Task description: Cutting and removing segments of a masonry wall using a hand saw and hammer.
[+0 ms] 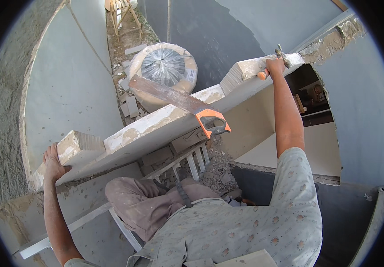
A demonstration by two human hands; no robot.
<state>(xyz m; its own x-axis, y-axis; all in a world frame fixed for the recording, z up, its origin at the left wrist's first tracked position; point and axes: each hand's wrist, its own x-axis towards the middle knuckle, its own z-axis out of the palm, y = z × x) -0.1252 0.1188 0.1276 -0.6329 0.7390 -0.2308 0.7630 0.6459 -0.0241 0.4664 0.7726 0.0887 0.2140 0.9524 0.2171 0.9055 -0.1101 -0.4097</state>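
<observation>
My left hand [54,163] grips the near left edge of a pale block [77,149] at the left end of a low wall, its thumb against the near face. At the wall's right end, my right hand [275,66] is closed round an orange-handled tool [263,74] with a dirty grey metal head, possibly a hammer. Beneath that hand is another pale block [247,71]. Between my hands, a handsaw [169,95] with a rusty blade and orange-and-black handle lies across the wall top [143,129], its handle overhanging my side.
A large plastic-wrapped round bundle [163,73] stands beyond the wall, beside broken pieces [129,107]. A white ladder [192,164] is below me, with rubble [218,171] near it. An opening [312,95] with ragged edges is at right. A wooden stand [125,18] is far off.
</observation>
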